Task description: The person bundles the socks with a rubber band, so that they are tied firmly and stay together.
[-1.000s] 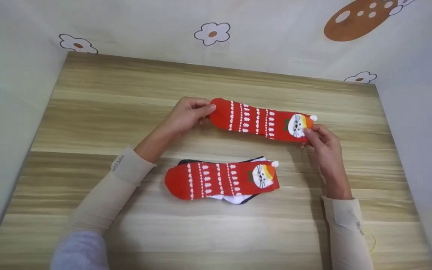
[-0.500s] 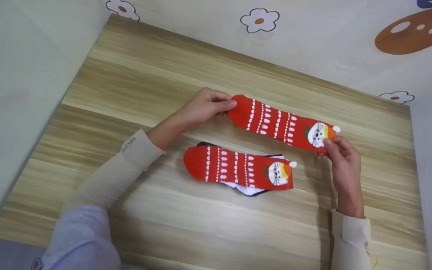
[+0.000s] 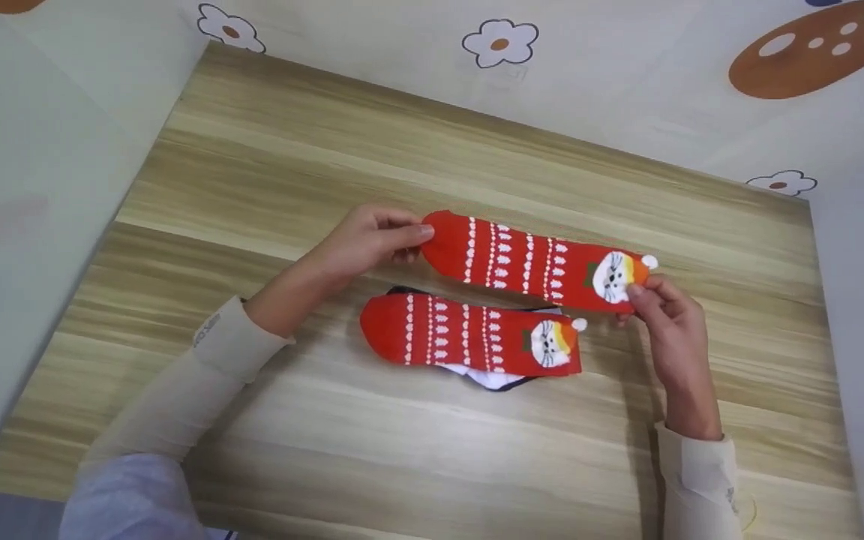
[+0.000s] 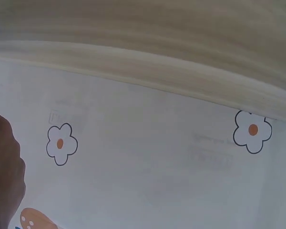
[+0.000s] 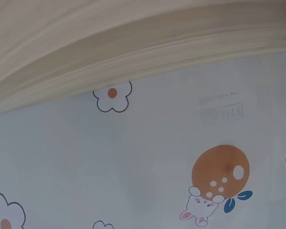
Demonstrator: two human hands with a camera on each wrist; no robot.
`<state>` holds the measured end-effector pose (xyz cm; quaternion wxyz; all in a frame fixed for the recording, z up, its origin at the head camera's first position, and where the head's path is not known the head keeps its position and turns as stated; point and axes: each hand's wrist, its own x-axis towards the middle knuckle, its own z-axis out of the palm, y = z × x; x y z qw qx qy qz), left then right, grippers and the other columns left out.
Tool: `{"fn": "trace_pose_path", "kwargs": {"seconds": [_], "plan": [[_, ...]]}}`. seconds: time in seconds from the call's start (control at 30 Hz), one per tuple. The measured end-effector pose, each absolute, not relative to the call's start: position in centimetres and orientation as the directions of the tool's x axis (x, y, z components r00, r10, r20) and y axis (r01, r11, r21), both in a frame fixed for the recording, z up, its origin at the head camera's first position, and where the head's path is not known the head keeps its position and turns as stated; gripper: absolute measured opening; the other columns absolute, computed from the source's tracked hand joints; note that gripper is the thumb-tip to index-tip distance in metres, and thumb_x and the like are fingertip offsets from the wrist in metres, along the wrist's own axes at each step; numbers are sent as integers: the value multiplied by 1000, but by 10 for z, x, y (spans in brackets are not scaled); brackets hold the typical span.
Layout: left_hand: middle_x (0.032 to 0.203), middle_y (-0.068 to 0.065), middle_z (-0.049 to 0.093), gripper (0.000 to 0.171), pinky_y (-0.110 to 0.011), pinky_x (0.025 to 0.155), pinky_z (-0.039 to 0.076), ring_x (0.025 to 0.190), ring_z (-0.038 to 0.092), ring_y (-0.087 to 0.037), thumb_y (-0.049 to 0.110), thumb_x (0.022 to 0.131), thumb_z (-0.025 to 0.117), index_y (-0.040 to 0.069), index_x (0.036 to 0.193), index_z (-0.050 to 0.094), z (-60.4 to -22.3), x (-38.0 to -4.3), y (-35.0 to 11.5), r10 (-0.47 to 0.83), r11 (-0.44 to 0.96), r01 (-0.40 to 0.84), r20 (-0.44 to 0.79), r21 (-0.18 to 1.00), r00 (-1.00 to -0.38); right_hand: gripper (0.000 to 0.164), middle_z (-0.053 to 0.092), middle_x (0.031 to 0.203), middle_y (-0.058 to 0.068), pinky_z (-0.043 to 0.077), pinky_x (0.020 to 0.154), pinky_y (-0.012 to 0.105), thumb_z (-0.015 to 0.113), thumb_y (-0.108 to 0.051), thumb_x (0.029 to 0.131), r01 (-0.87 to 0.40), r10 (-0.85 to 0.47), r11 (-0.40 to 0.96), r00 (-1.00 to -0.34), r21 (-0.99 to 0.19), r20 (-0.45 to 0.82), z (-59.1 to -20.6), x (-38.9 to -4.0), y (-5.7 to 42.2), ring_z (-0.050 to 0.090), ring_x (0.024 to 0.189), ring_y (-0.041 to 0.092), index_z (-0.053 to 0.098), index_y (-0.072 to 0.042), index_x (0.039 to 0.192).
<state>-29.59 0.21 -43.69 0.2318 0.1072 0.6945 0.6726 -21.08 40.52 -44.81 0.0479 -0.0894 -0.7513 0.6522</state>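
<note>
A red sock (image 3: 514, 259) with white rows of patterns and a cat face at its cuff is stretched flat between both hands in the head view. My left hand (image 3: 364, 244) pinches its toe end, thumb on top. The cuff end, beside the white pompom, is pinched by my right hand (image 3: 668, 322). Nearer to me, a matching red sock (image 3: 454, 334) lies on a white and dark sock (image 3: 498, 376), which is mostly covered. Each wrist view catches only a sliver of its hand at the edge, and no sock.
Everything lies over a wood-grain table (image 3: 402, 457). Pale walls with printed flowers (image 3: 500, 43) border its far and side edges. A thin yellow loop (image 3: 749, 514) is by the right sleeve.
The head view has shifted and tilted. Both hands keep their pinch on the upper sock, which now sits closer to the lower one than half a second ago.
</note>
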Motion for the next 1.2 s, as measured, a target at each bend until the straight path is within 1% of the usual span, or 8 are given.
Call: {"fn": "trace_pose_path", "kwargs": {"seconds": [0.13,0.23,0.43,0.6,0.77,0.9,1.07,1.2], "plan": [[88,-6,70,23,-32,79,57,78,61,-18,27,99,70,9,111,78,-433,-288,-3,469,68,-190,-199,979,-860,12,68,75,4,57,73,24,63,-7,101,56,171,127,-985,-990,-34,-446,-206,404,61,62,16,64,4,99],[84,-4,69,22,-31,78,56,76,60,-17,28,99,70,9,107,78,-431,-284,-6,481,74,-198,-209,977,-851,11,69,75,5,56,69,25,62,-5,101,40,154,116,-988,-992,-22,-445,-200,403,59,60,18,64,6,99],[70,-2,61,20,-26,64,48,67,54,-18,23,99,68,9,86,73,-431,-276,-16,547,79,-176,-191,981,-815,10,68,75,6,53,60,27,62,-1,100,29,103,97,-994,-995,-19,-442,-188,398,58,59,18,63,9,99],[70,-2,61,19,-26,63,47,67,54,-17,23,99,69,8,87,73,-427,-270,-27,600,140,-136,-193,981,-776,13,70,76,8,53,57,26,63,-2,100,64,53,156,-997,-986,-57,-439,-181,395,60,62,17,63,11,102],[71,-3,64,21,-27,64,51,67,54,-23,23,98,70,5,89,74,-425,-268,-36,670,198,-122,-225,973,-707,12,70,75,9,54,58,26,63,-1,99,96,-2,228,-995,-969,-99,-436,-177,394,60,61,18,63,11,102],[76,-3,69,21,-27,68,56,69,57,-22,20,98,70,2,89,75,-426,-269,-42,731,212,-129,-245,969,-637,10,72,77,8,55,59,26,64,-1,99,112,-52,275,-990,-955,-131,-435,-174,394,62,62,18,63,9,101],[72,-9,65,26,-26,66,53,67,56,-22,19,97,71,-3,84,72,-428,-272,-49,771,242,-136,-276,961,-574,10,71,77,9,55,60,26,63,-2,100,109,-174,305,-970,-946,-169,-435,-170,396,64,65,20,63,7,103],[70,-14,62,26,-25,64,48,65,54,-21,20,96,72,-1,81,72,-430,-273,-51,774,319,-108,-325,941,-544,11,73,86,7,57,60,28,65,-6,100,109,-237,367,-949,-924,-207,-436,-169,397,65,69,19,67,3,106]]}}
